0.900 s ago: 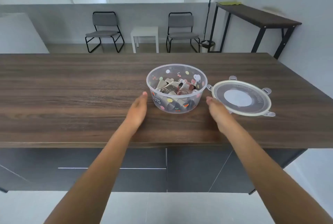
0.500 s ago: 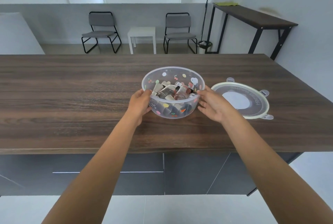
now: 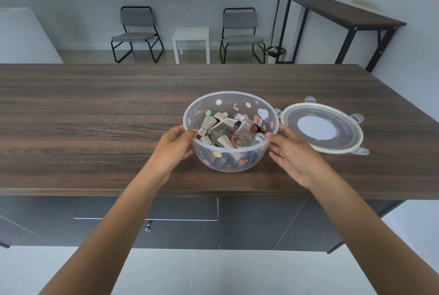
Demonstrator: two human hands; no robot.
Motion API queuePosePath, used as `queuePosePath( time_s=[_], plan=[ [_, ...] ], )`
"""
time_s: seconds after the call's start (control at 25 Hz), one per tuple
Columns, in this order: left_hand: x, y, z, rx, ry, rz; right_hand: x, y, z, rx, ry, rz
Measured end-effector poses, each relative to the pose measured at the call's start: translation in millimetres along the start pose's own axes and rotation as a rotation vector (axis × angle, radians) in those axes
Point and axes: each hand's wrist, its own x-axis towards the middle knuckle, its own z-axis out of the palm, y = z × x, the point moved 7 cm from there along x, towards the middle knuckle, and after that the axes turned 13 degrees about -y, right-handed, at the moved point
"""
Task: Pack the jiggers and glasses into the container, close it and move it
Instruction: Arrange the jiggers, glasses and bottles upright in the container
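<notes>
A clear round plastic container (image 3: 237,98) with coloured dots and cartoon prints stands on the dark wooden counter (image 3: 95,116). Inside it lie several metal jiggers (image 3: 206,123) and small glasses (image 3: 243,134) in a loose pile. My left hand (image 3: 174,149) grips the container's left wall, thumb at the rim. My right hand (image 3: 294,159) is beside the right wall with fingers spread, the thumb tip near the rim. The round lid (image 3: 320,128) with clip tabs lies flat just to the container's right, touching its rim.
The counter's front edge runs just below my wrists, with dark cabinet doors underneath. Behind the counter are two grey chairs (image 3: 136,33), a small white table (image 3: 191,41) and a tall dark side table (image 3: 344,13) along the right wall.
Both hands came from the counter surface up to the container's sides. The container has shifted slightly toward me. My right hand's fingers have spread away from the wall since half a second ago.
</notes>
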Motion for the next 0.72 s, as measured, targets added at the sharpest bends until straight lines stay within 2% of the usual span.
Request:
queuePosePath(
  time_s=[0.08, 0.16, 0.28, 0.36, 0.44, 0.52, 0.6, 0.72],
  plan=[
    [-4, 5, -4, 0.112, -0.047, -0.045, -4, -5, -1, -0.014, 0.033, 0.030],
    [-2, 21, -13, 0.328, -0.051, -0.059, -3, -21, -9, -0.102, 0.124, 0.016],
    [18, 64, -32, 0.733, 0.139, 0.061, 7, -75, -14, -0.563, 0.292, -0.170],
    [39, 86, -26, 0.951, 0.137, 0.136, 30, -103, 11, -0.928, 0.146, -0.302],
    [62, 89, -7, 1.200, -0.001, 0.160, 57, -101, 42, -1.283, -0.129, -0.278],
    [80, 83, 5, 1.387, -0.097, 0.127, 79, -89, 57, -1.537, -0.287, -0.215],
    [92, 77, 9, 1.452, -0.131, 0.075, 94, -82, 62, -1.633, -0.328, -0.171],
    [101, 67, 8, 1.416, -0.177, -0.012, 109, -75, 63, -1.642, -0.370, -0.112]
  ],
)
